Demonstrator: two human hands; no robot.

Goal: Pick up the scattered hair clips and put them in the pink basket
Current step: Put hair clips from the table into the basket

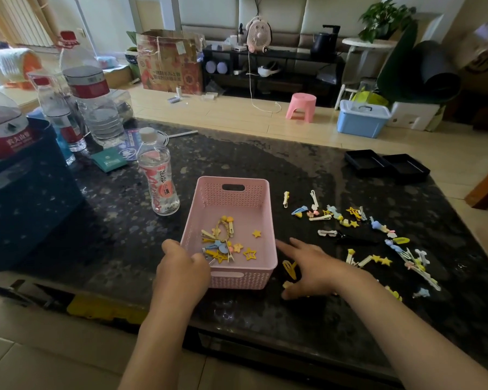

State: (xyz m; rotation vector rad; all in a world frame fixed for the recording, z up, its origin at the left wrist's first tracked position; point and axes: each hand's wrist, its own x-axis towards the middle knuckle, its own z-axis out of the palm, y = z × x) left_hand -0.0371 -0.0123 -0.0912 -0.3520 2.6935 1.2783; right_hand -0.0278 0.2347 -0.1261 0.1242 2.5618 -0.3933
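The pink basket [231, 198] stands in the middle of the dark stone table with several yellow, blue and star-shaped hair clips [223, 243] inside. My left hand [181, 266] grips the basket's near left corner, and a metal clip sits at its fingertips. My right hand [313, 266] hovers just right of the basket, fingers spread, with a yellow snap clip [289, 268] under the thumb and index finger. Many more scattered hair clips [358, 229] lie on the table to the right.
A small water bottle [159, 178] stands left of the basket. Larger bottles [96, 108] and a dark blue box [26, 198] crowd the left side. Two black trays [386, 166] sit at the far right. The table's front edge [237, 330] is close to me.
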